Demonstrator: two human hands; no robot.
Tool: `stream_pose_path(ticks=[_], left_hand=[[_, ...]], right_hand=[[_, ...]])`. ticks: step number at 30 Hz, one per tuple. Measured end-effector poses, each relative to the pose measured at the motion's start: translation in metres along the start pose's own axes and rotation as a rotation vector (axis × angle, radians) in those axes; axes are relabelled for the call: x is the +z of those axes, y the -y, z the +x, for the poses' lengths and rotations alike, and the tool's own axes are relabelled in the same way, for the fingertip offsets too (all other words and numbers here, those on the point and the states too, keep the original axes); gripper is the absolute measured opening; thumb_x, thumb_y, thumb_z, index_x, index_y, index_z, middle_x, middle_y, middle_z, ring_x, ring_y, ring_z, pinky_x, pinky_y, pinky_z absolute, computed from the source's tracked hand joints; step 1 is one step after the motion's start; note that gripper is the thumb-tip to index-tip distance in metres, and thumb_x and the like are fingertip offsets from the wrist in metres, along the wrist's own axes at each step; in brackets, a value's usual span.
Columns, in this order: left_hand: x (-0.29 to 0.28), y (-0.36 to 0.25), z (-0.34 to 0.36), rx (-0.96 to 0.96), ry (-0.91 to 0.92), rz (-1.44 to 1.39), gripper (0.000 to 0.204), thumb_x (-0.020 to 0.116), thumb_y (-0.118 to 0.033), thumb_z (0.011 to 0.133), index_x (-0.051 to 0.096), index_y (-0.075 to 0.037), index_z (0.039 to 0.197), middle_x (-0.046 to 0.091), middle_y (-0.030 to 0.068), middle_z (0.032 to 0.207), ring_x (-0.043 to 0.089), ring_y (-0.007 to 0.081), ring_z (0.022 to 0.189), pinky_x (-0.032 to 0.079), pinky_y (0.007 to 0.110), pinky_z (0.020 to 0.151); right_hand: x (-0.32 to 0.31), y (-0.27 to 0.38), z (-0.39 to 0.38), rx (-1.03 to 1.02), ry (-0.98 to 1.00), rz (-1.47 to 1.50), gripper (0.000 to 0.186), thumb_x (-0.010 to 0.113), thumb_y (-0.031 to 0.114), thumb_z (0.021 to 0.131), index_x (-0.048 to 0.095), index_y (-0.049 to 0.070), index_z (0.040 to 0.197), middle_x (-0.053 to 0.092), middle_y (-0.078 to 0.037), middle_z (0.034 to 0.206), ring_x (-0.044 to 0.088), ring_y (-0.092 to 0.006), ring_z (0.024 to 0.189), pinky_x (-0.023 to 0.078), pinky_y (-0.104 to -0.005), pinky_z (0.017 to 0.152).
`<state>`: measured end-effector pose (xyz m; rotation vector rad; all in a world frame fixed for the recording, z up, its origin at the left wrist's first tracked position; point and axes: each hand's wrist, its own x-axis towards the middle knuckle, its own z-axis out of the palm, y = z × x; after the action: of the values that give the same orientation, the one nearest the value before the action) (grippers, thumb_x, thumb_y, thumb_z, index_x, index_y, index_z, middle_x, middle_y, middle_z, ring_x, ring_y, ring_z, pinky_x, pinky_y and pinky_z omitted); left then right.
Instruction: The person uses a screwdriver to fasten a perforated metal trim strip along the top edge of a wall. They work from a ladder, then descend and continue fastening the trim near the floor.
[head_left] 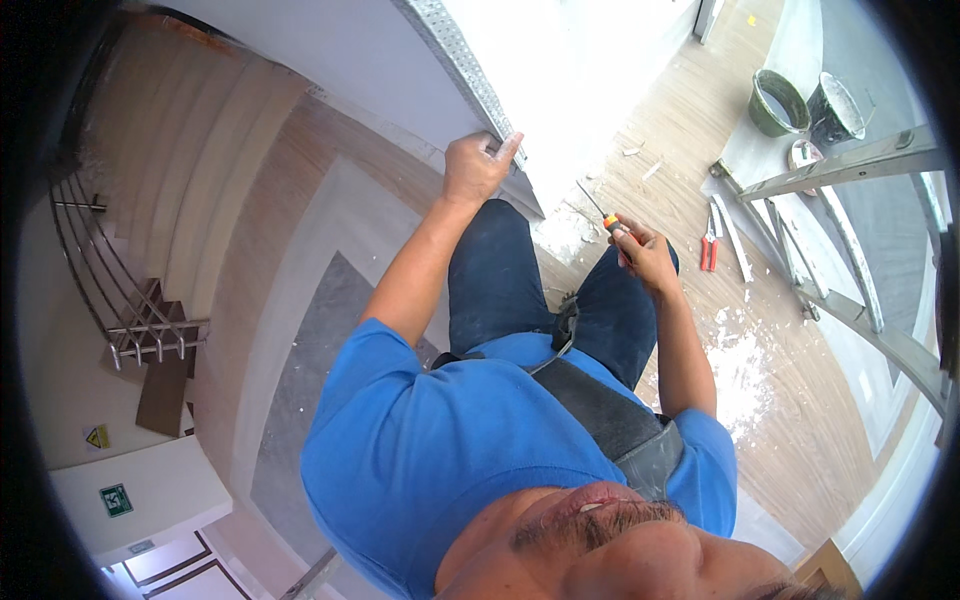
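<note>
My left hand is closed round the lower part of a perforated metal corner bead on the edge of a white wall, its thumb and fingers at the bead's edge. In my right hand, above the right knee, is a screwdriver with an orange and dark handle. Its thin shaft points up and left, apart from the wall. White plaster crumbs lie on the floor between my knees and the wall's foot.
Red-handled snips and narrow white strips lie on the floor to the right. Beyond them stand a metal ladder, a green bucket and a dark bucket. White debris covers wood flooring. Stairs descend at left.
</note>
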<state>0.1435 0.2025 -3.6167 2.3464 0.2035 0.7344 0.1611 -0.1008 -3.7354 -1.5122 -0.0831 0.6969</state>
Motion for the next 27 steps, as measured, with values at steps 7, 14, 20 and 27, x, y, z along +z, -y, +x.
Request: stream_pose_path(ticks=[7,14,20,27], left_hand=[[-0.046,0.046,0.001,-0.037,0.175,0.036,0.056,0.075,-0.046,0.088,0.063,0.003,0.063,0.061,0.0187,0.060,0.057,0.0285,0.051,0.045,0.040,0.054],[-0.052,0.125,-0.013,-0.045,0.267,-0.183,0.045,0.067,-0.038,0.090,0.067,0.004,0.073,0.064,0.0200,0.064,0.060,0.0315,0.059,0.047,0.041,0.059],[-0.035,0.166,-0.031,-0.324,0.486,-0.032,0.048,0.062,-0.044,0.095,0.074,0.001,0.107,0.073,0.0237,0.100,0.071,0.0318,0.096,0.052,0.040,0.086],[-0.024,0.183,-0.038,-0.324,0.501,-0.230,0.043,0.059,-0.038,0.098,0.074,0.001,0.105,0.075,0.0211,0.100,0.070,0.0278,0.094,0.052,0.039,0.086]], right_hand=[[0.050,-0.009,-0.007,-0.010,-0.133,0.041,0.054,0.067,0.025,0.097,0.055,-0.001,0.142,0.070,-0.007,0.092,0.056,-0.0079,0.059,0.039,-0.0216,0.047],[0.101,-0.021,0.001,0.027,-0.208,0.008,0.053,0.066,0.022,0.097,0.054,-0.002,0.142,0.070,-0.007,0.092,0.058,-0.0085,0.059,0.040,-0.0217,0.048],[0.117,-0.031,0.007,0.043,-0.225,0.001,0.053,0.067,0.022,0.097,0.054,-0.001,0.143,0.069,-0.007,0.094,0.057,-0.0080,0.058,0.040,-0.0214,0.047],[0.131,-0.033,0.007,0.043,-0.246,-0.036,0.053,0.069,0.026,0.095,0.058,-0.001,0.139,0.071,-0.006,0.093,0.057,-0.0082,0.060,0.043,-0.0219,0.051]])
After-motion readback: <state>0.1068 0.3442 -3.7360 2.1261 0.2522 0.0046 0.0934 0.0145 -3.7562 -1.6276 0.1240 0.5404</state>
